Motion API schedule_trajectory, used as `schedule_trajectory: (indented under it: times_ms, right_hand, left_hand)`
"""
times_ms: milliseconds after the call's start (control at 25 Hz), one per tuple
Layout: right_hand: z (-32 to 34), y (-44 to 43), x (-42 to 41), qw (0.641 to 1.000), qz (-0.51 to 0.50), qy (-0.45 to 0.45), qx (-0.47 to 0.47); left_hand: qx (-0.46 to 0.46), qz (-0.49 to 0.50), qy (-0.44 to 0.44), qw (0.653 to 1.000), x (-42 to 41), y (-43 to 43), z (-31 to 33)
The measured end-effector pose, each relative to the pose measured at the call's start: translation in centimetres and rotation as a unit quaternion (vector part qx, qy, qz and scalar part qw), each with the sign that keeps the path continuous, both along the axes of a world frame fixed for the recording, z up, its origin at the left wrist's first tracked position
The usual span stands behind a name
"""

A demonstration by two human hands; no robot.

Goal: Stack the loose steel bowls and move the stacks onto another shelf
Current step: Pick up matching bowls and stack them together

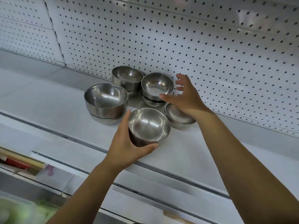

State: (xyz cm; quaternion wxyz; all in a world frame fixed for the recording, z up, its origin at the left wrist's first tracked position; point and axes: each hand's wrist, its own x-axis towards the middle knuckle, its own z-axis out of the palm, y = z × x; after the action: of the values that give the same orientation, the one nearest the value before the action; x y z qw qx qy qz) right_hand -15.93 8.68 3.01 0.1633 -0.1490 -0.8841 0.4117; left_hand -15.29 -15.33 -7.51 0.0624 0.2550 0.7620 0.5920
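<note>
Nearest, the left hand [127,147] wraps the front bowl [148,125], thumb [149,147] under its near side and fingers curled round the left wall, so the hand is closed on it; the bowl tilts a little toward the camera, and I cannot tell whether its base is on the white shelf [186,152] or just off it. To carry this well, I would keep the grip low on the wall and level the rim before moving, since polished steel will likely slide against a loose palm. Just behind and to the right sits a single bowl [178,118], partly hidden under the right wrist. The right hand [186,96] spreads wide, holding nothing, its thumb tip at the near rim of the middle stack [157,88], which looks like two nested bowls. It seems to be reaching to take or steady that stack; closing from both sides of the rim would be safer than pinching one edge. To the left stands a bigger stack [106,101], and farthest back another stack [127,79] close to the pegboard wall [210,54]. Nesting the held bowl straight down, not at an angle, should avoid jamming or clatter.
</note>
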Motion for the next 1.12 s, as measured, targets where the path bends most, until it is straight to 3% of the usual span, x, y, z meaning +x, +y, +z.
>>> schedule_trajectory:
  times_ms: [560, 1120]
  right_hand:
    - [-3.2, 2.7, -7.0, 0.993, 0.089, -0.052, 0.052]
    - [-0.4, 0.0, -0.4, 0.985, 0.125, 0.072, -0.091]
  left_hand:
    - [-0.022, 0.062, 0.002, 0.998, 0.0, 0.6, 0.5]
    - [0.003, 0.023, -0.041, 0.999, -0.9, 0.1, 0.8]
